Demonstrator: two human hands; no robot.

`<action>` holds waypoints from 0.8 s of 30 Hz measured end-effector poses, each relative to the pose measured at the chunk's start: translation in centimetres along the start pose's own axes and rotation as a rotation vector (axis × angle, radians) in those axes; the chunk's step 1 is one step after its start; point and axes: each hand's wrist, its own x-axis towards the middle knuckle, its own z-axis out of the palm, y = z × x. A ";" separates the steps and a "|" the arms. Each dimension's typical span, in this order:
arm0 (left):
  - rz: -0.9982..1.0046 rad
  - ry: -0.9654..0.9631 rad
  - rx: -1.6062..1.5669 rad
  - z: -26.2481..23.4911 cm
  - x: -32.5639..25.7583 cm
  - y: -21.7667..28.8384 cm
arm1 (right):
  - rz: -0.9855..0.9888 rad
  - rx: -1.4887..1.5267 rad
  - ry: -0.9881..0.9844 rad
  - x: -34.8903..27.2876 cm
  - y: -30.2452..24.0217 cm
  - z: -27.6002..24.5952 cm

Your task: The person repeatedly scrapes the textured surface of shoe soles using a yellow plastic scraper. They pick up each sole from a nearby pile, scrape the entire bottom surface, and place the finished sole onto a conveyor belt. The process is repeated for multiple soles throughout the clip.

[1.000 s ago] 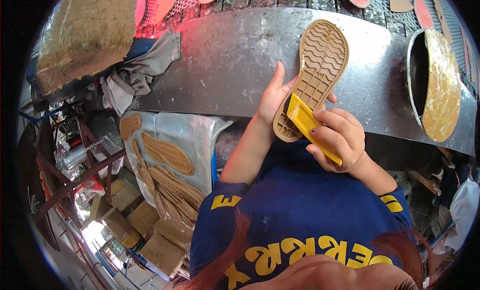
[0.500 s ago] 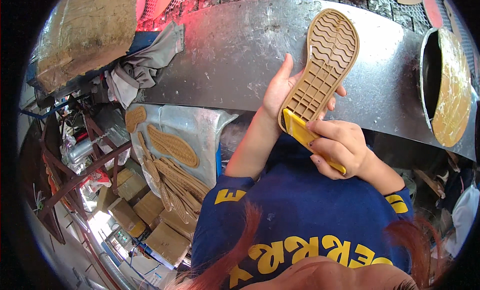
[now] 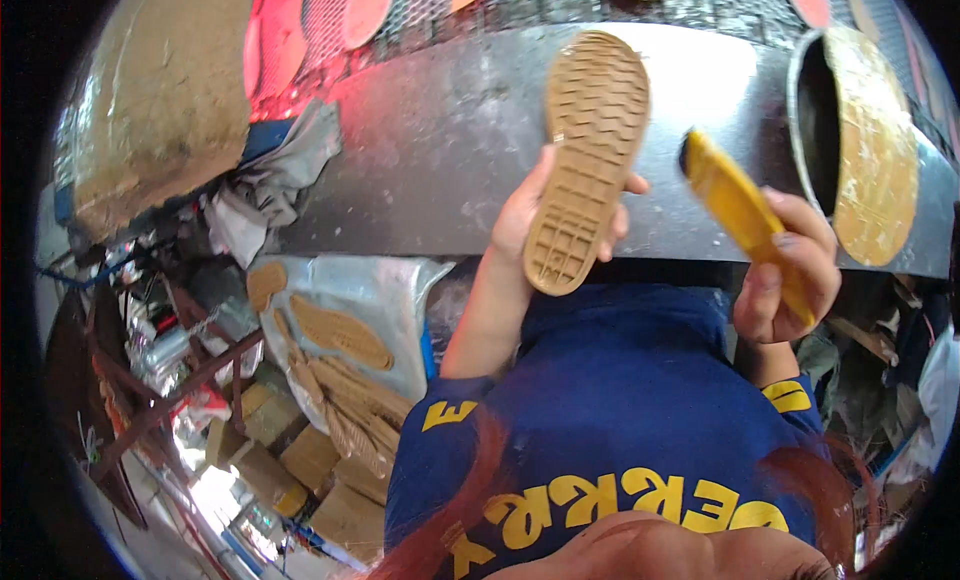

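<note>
My left hand (image 3: 519, 212) is wrapped around the edges of a tan shoe sole (image 3: 590, 150), holding it over the metal bench with its tread facing up. Wavy grooves cover its far half and square pockets its near half. Off to the right, my right hand (image 3: 797, 275) grips a flat yellow tool (image 3: 742, 205) with a dark tip; its exact kind is unclear. That tip points away from me and stands apart from the sole.
A metal bench (image 3: 420, 150) spans the front, with mesh (image 3: 400, 20) and several insole-shaped pieces behind it. A container with a yellowish side (image 3: 880, 160) stands at right. Grey cloth (image 3: 270, 185) hangs at left, near a plastic-covered surface (image 3: 390, 280) bearing more soles (image 3: 342, 332).
My right hand has drawn the yellow tool off the sole's heel end and moved right. The sole has shifted left and tilted in my left hand. The view has also moved.
</note>
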 end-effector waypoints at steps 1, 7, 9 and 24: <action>0.010 -0.074 -0.047 -0.5 0.0 -0.1 | 0.018 -0.007 0.165 -0.2 0.4 -0.2; 0.564 0.141 0.336 1.1 -1.0 -1.2 | 0.143 -0.317 0.435 0.2 2.9 -3.4; 0.589 0.140 0.538 1.1 -0.7 -1.6 | 0.114 -0.464 0.326 0.6 3.4 -3.8; 0.719 0.234 1.231 2.3 -0.3 -2.7 | 0.135 -0.307 0.308 0.3 3.3 -3.1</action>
